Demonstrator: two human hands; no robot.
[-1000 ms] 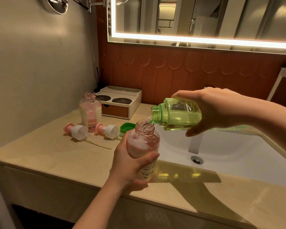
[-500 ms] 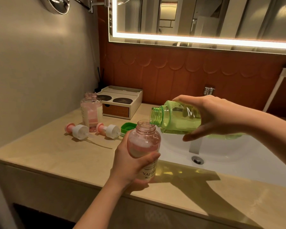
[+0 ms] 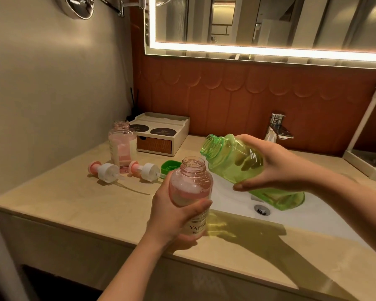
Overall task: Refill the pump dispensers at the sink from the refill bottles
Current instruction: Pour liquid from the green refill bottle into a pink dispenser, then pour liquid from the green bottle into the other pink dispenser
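Green refill bottle point(image 3: 237, 161) tipped back, mouth raised.

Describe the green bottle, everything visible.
The green bottle is clear green plastic, uncapped, with a threaded neck and a white mark on its side. The right hand holds it over the sink, tilted, mouth raised toward the left, above and beside the open pink bottle but apart from it. Nothing is pouring. Pale liquid sits in its lower end.
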